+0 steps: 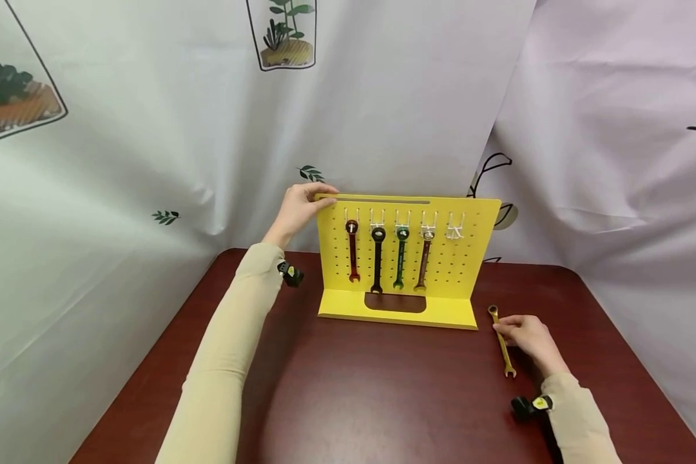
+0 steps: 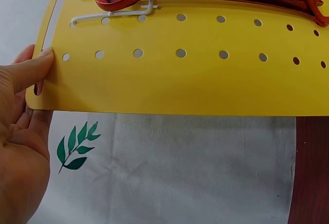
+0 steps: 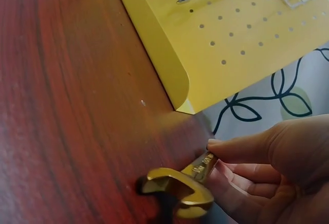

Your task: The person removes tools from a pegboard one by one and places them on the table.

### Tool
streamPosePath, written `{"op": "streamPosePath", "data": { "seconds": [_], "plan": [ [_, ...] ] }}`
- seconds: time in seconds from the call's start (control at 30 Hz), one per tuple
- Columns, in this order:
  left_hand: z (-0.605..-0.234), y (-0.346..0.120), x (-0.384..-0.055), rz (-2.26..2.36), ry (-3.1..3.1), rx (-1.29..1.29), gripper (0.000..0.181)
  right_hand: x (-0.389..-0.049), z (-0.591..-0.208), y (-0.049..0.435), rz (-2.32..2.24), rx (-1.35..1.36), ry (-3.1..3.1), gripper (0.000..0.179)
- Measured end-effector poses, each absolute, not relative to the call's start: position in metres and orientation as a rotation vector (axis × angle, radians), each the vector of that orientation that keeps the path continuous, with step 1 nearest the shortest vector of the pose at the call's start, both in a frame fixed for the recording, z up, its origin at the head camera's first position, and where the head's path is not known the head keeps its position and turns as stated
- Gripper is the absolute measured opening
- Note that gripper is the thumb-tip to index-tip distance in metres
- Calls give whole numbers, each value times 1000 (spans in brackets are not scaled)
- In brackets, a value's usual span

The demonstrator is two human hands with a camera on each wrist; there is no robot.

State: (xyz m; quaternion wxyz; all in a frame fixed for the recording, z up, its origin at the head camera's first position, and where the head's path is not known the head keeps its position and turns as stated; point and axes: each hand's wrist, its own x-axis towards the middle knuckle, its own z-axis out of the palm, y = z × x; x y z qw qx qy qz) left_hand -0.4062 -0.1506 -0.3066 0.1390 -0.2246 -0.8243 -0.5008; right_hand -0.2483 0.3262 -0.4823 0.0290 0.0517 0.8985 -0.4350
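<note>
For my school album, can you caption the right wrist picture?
Right hand pinching a gold wrench near a yellow pegboard.

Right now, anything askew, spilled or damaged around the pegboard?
No spill or damage visible. Only the gold wrench stands out: it's off the yellow pegboard, pinched in the right hand, while the other four wrenches hang there and the rightmost white hook holds nothing.

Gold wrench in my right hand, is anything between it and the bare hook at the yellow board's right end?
Nothing visible stands in the way: from the right hand, which pinches the gold wrench, the path up to the bare hook on the yellow board looks open. The nearest hanging wrench is left of that hook.
</note>
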Motion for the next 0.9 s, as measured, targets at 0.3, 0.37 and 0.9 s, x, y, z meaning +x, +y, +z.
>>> {"op": "streamPosePath", "data": {
  "seconds": [0.3,0.37,0.9],
  "plan": [
    [-306,-151,-405,-1441,-2375,-659,18,-247,-480,324,-1304,230,2782,37],
    [-306,-151,-405,-1440,-2374,-662,18,-247,-480,324,-1295,242,2784,35],
    [-302,-151,-404,-1390,-2412,-654,20,-249,-474,320,-1212,197,2863,32]
  ]
}}
